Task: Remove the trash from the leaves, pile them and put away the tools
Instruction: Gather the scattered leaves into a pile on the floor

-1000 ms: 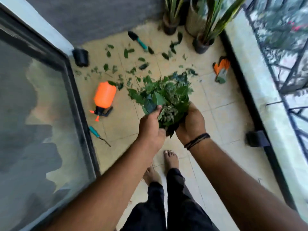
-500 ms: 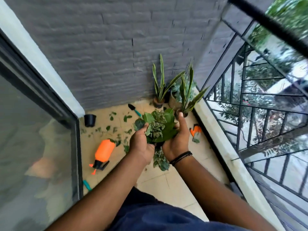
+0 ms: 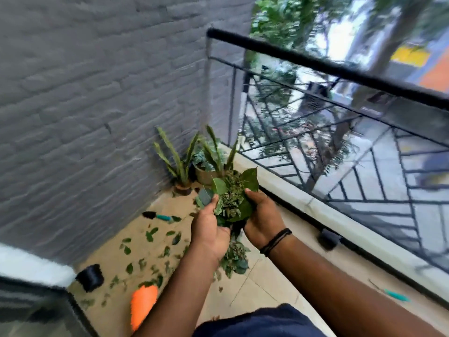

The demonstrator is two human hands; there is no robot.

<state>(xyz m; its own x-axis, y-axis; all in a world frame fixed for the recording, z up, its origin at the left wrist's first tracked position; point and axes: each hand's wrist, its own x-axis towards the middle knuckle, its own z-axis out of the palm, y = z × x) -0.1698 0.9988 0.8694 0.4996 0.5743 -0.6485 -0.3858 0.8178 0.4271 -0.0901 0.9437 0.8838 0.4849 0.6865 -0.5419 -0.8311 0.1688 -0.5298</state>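
Your left hand (image 3: pixel 206 231) and your right hand (image 3: pixel 262 215) together cup a bundle of leaves (image 3: pixel 230 198), fingers curled round its sides, held up above the tiled floor (image 3: pixel 262 285). Some leaves hang below your hands. Loose leaves (image 3: pixel 150 249) lie scattered on the floor to the left, near the grey brick wall (image 3: pixel 97 105). A trowel (image 3: pixel 158 216) with a teal handle lies far left by the wall, near the potted plants (image 3: pixel 192 164) in the corner. Nearer, an orange sprayer (image 3: pixel 142 305) lies on the floor beside a small black pot (image 3: pixel 90 277). Another teal-handled tool (image 3: pixel 396 295) lies near right, by the railing (image 3: pixel 328 69).
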